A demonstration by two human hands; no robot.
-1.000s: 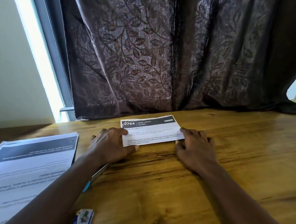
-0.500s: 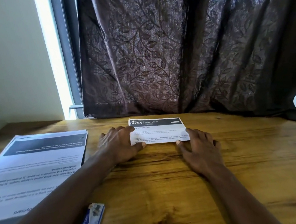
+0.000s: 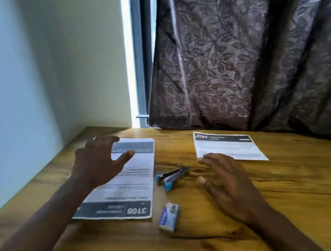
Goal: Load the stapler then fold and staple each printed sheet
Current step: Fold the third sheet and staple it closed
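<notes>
Our left grip [image 3: 99, 163] is spread and empty over the unfolded sheets [image 3: 130, 186]. Our right grip [image 3: 227, 182] is spread beside the stapler [image 3: 173, 175]. One folded sheet [image 3: 228, 148] lies further back on the desk [image 3: 299, 191], staple not visible. We judge the unfolded sheets are still to do.

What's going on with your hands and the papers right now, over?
Left hand open, over the sheet stack. Right hand open, near the folded sheet. Stapler lies untouched between them. Nothing in the way.
</notes>
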